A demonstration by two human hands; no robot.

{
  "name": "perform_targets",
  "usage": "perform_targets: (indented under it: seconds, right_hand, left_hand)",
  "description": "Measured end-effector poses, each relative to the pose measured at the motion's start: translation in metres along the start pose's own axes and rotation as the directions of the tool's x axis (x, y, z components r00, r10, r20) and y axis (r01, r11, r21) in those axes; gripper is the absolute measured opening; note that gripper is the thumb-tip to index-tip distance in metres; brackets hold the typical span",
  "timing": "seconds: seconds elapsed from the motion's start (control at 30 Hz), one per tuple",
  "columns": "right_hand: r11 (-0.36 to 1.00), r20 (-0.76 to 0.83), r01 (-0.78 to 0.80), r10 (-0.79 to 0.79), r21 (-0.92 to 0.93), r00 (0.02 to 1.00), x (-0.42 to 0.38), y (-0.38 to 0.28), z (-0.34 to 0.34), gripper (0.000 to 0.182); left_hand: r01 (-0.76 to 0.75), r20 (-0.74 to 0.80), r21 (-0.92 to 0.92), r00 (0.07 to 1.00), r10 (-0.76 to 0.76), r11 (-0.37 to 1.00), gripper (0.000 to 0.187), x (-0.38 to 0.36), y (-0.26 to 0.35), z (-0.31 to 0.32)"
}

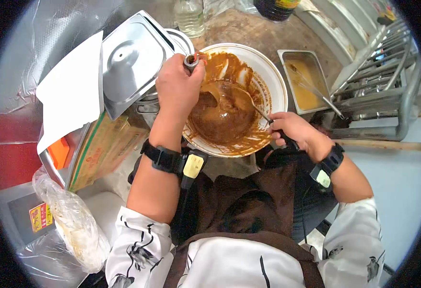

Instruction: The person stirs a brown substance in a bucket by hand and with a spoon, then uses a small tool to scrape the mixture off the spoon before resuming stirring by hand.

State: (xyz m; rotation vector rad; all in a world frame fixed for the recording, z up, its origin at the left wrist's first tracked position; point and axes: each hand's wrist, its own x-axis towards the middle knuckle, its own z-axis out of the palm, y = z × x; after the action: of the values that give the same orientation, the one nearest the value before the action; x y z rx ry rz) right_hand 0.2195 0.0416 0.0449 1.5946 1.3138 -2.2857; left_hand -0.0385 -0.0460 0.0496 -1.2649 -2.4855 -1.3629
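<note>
A large white bowl holds thick brown paste, which is smeared up its inner wall. Over the bowl's left side, my left hand is closed around an upright handle with a round, hollow metal end. The lower part of that utensil is mostly hidden by the hand and the paste. At the right rim, my right hand grips a black-handled metal utensil. Its thin shaft slants into the bowl, and its broad, rounded head is coated with paste, so its exact kind cannot be made out.
Right of the bowl, a metal tray contains yellowish liquid and a whisk. A metal rack stands beyond. At left are a steel lid, a cardboard box and a plastic-wrapped bag. Bottles stand behind.
</note>
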Motion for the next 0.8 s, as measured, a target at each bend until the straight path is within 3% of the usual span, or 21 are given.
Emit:
perform_targets:
  seconds: [0.13, 0.2, 0.23, 0.37, 0.5, 0.53, 0.63, 0.7, 0.8]
  right_hand:
    - [0.988, -0.007, -0.005, 0.006, 0.153, 1.000, -0.006, 0.012, 0.000, 0.024]
    - [0.998, -0.002, 0.021, -0.022, -0.058, 1.000, -0.010, 0.009, 0.003, 0.030]
    - [0.998, 0.007, 0.033, -0.033, -0.056, 0.999, -0.008, 0.012, 0.001, 0.041]
    - [0.996, 0.046, 0.064, -0.062, -0.054, 0.997, 0.015, 0.032, -0.012, 0.051]
    - [0.941, 0.087, 0.132, -0.111, -0.312, 0.990, 0.009, 0.031, -0.015, 0.043]
    - [0.942, 0.087, 0.139, -0.118, -0.305, 0.989, 0.009, 0.031, -0.016, 0.043]
    - [0.733, 0.095, 0.240, -0.235, -0.636, 0.967, 0.020, 0.036, -0.022, 0.042]
    - [0.728, 0.116, 0.251, -0.231, -0.637, 0.966, 0.017, 0.033, -0.025, 0.043]
    - [0.676, 0.159, 0.294, -0.257, -0.675, 0.953, 0.017, 0.029, -0.026, 0.041]
  left_hand:
    - [-0.040, 0.087, 0.072, 0.996, 0.034, 0.997, 0.029, -0.001, 0.000, 0.020]
    - [-0.068, 0.107, 0.094, 0.993, 0.057, 0.993, 0.029, -0.003, -0.003, 0.032]
    - [-0.087, 0.105, 0.099, 0.992, 0.076, 0.991, 0.030, -0.004, -0.004, 0.039]
    - [-0.132, 0.139, 0.115, 0.983, 0.116, 0.984, 0.031, -0.006, 0.001, 0.060]
    - [-0.148, 0.211, 0.097, 0.970, 0.125, 0.984, 0.030, -0.006, 0.008, 0.078]
    - [-0.168, 0.228, 0.120, 0.964, 0.138, 0.978, 0.030, -0.006, 0.013, 0.081]
    - [-0.215, 0.249, 0.094, 0.950, 0.186, 0.972, 0.030, -0.003, 0.023, 0.095]
    - [-0.232, 0.251, 0.048, 0.944, 0.213, 0.972, 0.030, 0.003, 0.030, 0.102]
    - [-0.312, 0.387, 0.092, 0.886, 0.255, 0.946, 0.033, 0.020, 0.048, 0.117]
